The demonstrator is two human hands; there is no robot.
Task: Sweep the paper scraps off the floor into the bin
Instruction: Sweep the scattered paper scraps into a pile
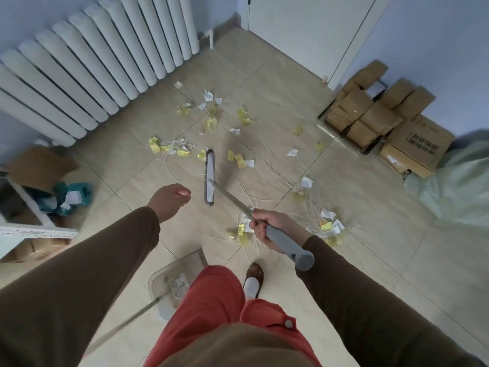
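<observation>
Yellow and white paper scraps [239,160] and thin pale strips lie scattered over the tiled floor, with small heaps near my right hand. A grey broom head [210,178] rests on the floor among them. My right hand [267,227] grips the broom's grey handle [287,246] near its top end. My left hand [172,198] hangs in the air left of the broom head, fingers loosely curled, holding nothing. A translucent dustpan [174,282] with a long handle stands by my feet and holds a few scraps. A cardboard box [42,168] with teal and white waste sits at the left.
A white radiator [92,67] runs along the left wall. Stacked cardboard boxes [383,120] stand at the right wall beside a white door [304,30]. A pale green bag [455,189] lies at the far right. A white shelf edge [34,231] juts in at the left.
</observation>
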